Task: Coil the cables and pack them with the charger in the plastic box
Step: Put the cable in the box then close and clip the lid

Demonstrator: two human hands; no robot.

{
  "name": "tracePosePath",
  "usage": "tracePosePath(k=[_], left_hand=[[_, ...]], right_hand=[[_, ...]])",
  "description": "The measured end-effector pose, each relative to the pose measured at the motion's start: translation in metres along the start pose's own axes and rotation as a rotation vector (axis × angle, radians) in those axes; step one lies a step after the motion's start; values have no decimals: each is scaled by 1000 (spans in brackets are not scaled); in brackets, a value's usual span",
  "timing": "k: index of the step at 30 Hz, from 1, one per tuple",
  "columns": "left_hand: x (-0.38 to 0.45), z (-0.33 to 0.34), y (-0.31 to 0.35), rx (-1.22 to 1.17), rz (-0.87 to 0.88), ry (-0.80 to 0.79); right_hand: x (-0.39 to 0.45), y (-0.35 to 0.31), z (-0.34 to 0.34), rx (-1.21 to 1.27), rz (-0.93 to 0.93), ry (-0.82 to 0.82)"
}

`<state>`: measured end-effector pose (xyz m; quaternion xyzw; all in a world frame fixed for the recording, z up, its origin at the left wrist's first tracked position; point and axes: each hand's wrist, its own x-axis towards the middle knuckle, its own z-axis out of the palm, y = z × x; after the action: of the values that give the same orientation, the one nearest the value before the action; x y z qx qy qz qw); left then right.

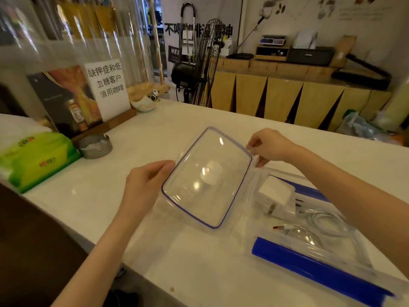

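I hold a clear plastic lid point(208, 178) with a purple seal line, tilted above the white counter. My left hand point(146, 185) grips its near-left edge and my right hand point(269, 146) pinches its far-right corner. To the right stands the clear plastic box point(358, 258) with blue clip flaps on two sides. Inside it lie a white charger point(275, 192) with its prongs showing and coiled white cables point(321, 222), one with an orange-tipped plug.
A green tissue pack point(37, 158) lies at the left edge of the counter point(177, 120). Behind it are a grey ashtray point(95, 146), a sign stand point(106, 89) and a small bowl point(143, 104). A fan and cardboard-fronted shelves stand beyond the counter.
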<state>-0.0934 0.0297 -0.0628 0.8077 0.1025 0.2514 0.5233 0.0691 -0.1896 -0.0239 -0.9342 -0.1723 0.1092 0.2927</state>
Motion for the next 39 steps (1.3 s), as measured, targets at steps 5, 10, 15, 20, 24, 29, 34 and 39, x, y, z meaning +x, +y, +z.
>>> tracePosePath(k=[5, 10, 15, 20, 24, 29, 34, 39], left_hand=[[8, 14, 40, -470, -46, -130], [18, 33, 68, -567, -42, -358], [4, 47, 95, -407, 308, -469], [-18, 60, 97, -109, 679, -679], [-31, 78, 82, 77, 904, -781], [-40, 87, 68, 88, 952, -819], [-44, 85, 59, 110, 957, -790], [-49, 85, 53, 119, 938, -765]], right_hand=[[-19, 6, -23, 225, -120, 353], [-54, 15, -47, 296, -210, 674], [-105, 36, -73, 376, -152, 731], [-155, 66, -71, 857, 66, 690], [-187, 89, -50, 870, 212, 710], [-207, 98, -24, 709, 179, 800], [-208, 105, -10, 751, 184, 823], [-208, 106, -7, 713, 133, 828]])
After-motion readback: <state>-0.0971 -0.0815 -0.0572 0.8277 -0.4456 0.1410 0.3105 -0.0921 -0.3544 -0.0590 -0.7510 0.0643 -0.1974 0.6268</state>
